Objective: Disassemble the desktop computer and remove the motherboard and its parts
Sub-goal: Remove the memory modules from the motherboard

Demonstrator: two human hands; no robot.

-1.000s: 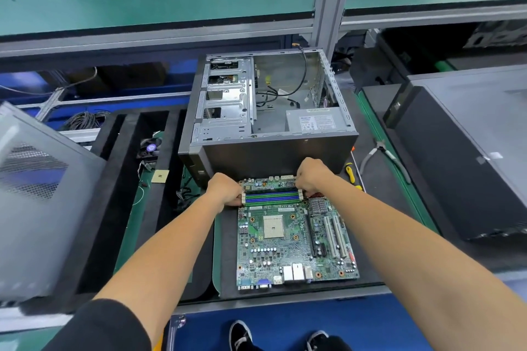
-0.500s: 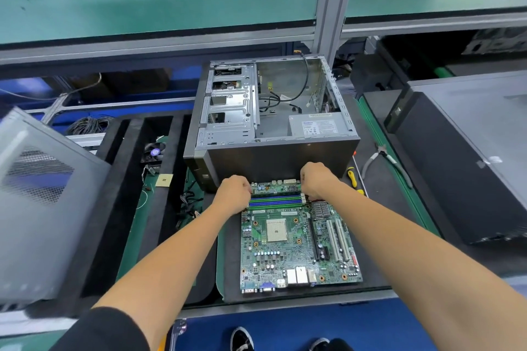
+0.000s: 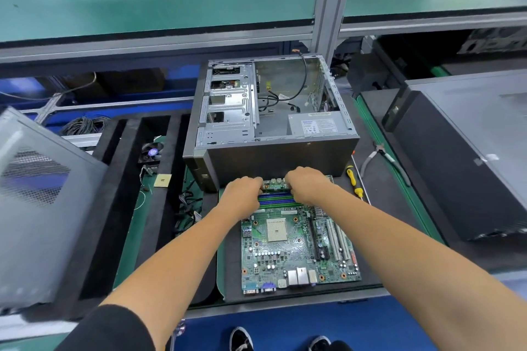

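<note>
**Both hands at the far end of the motherboard**

The motherboard lies flat on a dark mat at the near edge of the bench. At its far end, the left hand and right hand sit curled, knuckles up, over the two ends of the blue memory slots; whether the fingers pinch anything I cannot tell. Just beyond, touching the board's far edge, stands the opened computer case. A yellow screwdriver and pliers lie right of it.
</note>
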